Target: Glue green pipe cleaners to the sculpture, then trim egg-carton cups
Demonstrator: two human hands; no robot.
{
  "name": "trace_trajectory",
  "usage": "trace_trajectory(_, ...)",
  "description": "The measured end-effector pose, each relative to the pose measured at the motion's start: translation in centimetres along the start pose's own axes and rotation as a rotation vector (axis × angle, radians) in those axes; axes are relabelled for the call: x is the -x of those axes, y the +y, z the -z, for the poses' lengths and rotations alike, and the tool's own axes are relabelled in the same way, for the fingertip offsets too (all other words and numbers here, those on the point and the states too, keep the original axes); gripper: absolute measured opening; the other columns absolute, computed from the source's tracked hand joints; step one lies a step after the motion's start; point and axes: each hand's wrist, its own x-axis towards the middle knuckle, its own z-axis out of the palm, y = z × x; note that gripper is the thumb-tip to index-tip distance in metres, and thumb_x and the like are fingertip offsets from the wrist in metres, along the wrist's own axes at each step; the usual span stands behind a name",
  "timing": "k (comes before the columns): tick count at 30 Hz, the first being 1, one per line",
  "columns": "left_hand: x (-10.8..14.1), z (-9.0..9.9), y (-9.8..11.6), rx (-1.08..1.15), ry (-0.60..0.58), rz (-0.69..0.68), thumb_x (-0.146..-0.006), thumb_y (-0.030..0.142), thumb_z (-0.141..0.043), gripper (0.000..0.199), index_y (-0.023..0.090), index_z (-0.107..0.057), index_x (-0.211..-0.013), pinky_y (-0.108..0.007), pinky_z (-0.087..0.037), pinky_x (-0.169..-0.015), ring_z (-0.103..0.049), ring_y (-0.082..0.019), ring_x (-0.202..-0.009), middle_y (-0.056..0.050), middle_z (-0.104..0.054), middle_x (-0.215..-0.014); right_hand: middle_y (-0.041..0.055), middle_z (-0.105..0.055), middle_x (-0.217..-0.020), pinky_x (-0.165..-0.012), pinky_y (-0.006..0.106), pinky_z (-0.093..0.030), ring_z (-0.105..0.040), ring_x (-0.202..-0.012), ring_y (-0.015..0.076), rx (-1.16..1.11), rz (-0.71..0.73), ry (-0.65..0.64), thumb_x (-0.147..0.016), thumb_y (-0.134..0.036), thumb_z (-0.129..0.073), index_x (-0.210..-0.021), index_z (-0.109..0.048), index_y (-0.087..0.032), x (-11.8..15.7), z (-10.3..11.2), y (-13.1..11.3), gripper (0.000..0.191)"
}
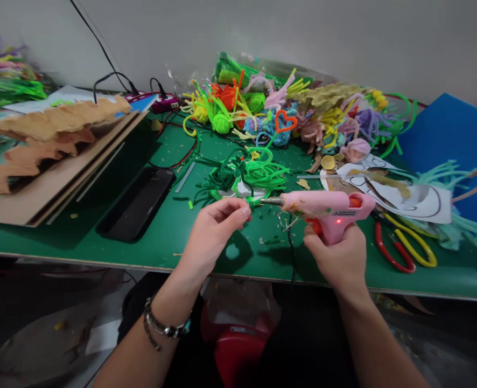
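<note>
My right hand (pixel 341 256) is wrapped round the handle of a pink glue gun (pixel 317 203), whose small red light is lit. The gun's metal nozzle points left and meets a small green piece (pixel 251 201). That piece is pinched between the thumb and fingers of my left hand (pixel 224 222). Just behind the nozzle lies a tangle of bright and dark green fuzzy stems (pixel 258 171) on the green table (pixel 206 248). A wire stand hangs under the front of the gun.
A black phone (pixel 137 203) lies left of my left hand, beside stacked brown boards (pixel 64 167). Red and yellow handled pliers (pixel 404 245) are at the right. Colourful fuzzy-stem bundles (pixel 279 108) line the back, near a blue board (pixel 452 140). A black cord runs off the front edge.
</note>
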Motion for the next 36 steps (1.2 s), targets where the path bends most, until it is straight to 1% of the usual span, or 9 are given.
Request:
trace_trajectory(5, -0.03, -0.02, 0.13, 0.050, 0.023, 0.042, -0.061, 0.021, -0.063, 0.006, 0.016, -0.060, -0.060, -0.016, -0.032, -0.047, -0.042, -0.004, -0.049, 0.005, -0.053, -0.054, -0.0039, -0.037, -0.038, -0.031, 0.023, -0.025, -0.031, -0.033, 0.0071, 0.015, -0.022, -0.031, -0.048, -0.036, -0.052, -0.047, -0.037, -0.023, -0.01, 0.15, -0.18, 0.019)
trace_trajectory(11, 0.05, -0.02, -0.02, 0.081, -0.010, 0.047, -0.063, 0.022, -0.063, 0.008, 0.017, -0.058, -0.059, -0.017, -0.032, -0.049, -0.040, -0.004, -0.049, 0.006, -0.049, -0.053, -0.0040, -0.036, -0.039, -0.031, 0.023, -0.025, -0.031, -0.034, 0.0067, 0.042, -0.012, -0.046, -0.048, -0.035, -0.050, -0.047, -0.036, -0.023, 0.12, 0.04, -0.01, 0.019)
trace_trajectory(15, 0.13, 0.00, -0.03, 0.065, -0.027, 0.047, -0.063, 0.022, -0.064, 0.009, 0.017, -0.058, -0.060, -0.017, -0.032, -0.049, -0.040, -0.004, -0.049, 0.005, -0.050, -0.054, -0.0048, -0.034, -0.038, -0.031, 0.023, -0.023, -0.029, -0.034, 0.0060, 0.049, -0.006, -0.063, -0.049, -0.036, -0.050, -0.047, -0.035, -0.023, 0.11, 0.07, -0.08, 0.020)
trace_trajectory(27, 0.01, -0.11, -0.13, 0.007, -0.019, 0.040, -0.062, 0.027, -0.062, 0.011, 0.017, -0.058, -0.064, -0.020, -0.034, -0.048, -0.040, -0.006, -0.048, 0.004, -0.051, -0.055, -0.0058, -0.035, -0.036, -0.031, 0.022, -0.023, -0.029, -0.033, 0.0064, 0.000, -0.016, -0.074, -0.048, -0.034, -0.051, -0.046, -0.036, -0.023, 0.11, 0.17, -0.24, 0.018)
trace_trajectory(31, 0.03, -0.15, 0.02, 0.034, 0.009, 0.010, -0.063, 0.025, -0.062, 0.009, 0.017, -0.057, -0.063, -0.018, -0.034, -0.047, -0.040, -0.005, -0.048, 0.005, -0.048, -0.054, -0.0053, -0.036, -0.037, -0.031, 0.023, -0.024, -0.031, -0.033, 0.0068, 0.007, -0.025, -0.068, -0.048, -0.033, -0.051, -0.047, -0.037, -0.023, 0.14, 0.09, -0.08, 0.017)
trace_trajectory(36, 0.18, -0.34, 0.25, 0.046, 0.060, -0.063, -0.064, 0.022, -0.061, 0.009, 0.018, -0.055, -0.070, -0.017, -0.036, -0.046, -0.043, -0.005, -0.049, 0.005, -0.052, -0.060, -0.0049, -0.037, -0.036, -0.031, 0.023, -0.025, -0.031, -0.033, 0.0067, 0.012, -0.016, -0.062, -0.049, -0.032, -0.052, -0.046, -0.038, -0.022, 0.15, 0.05, -0.06, 0.017)
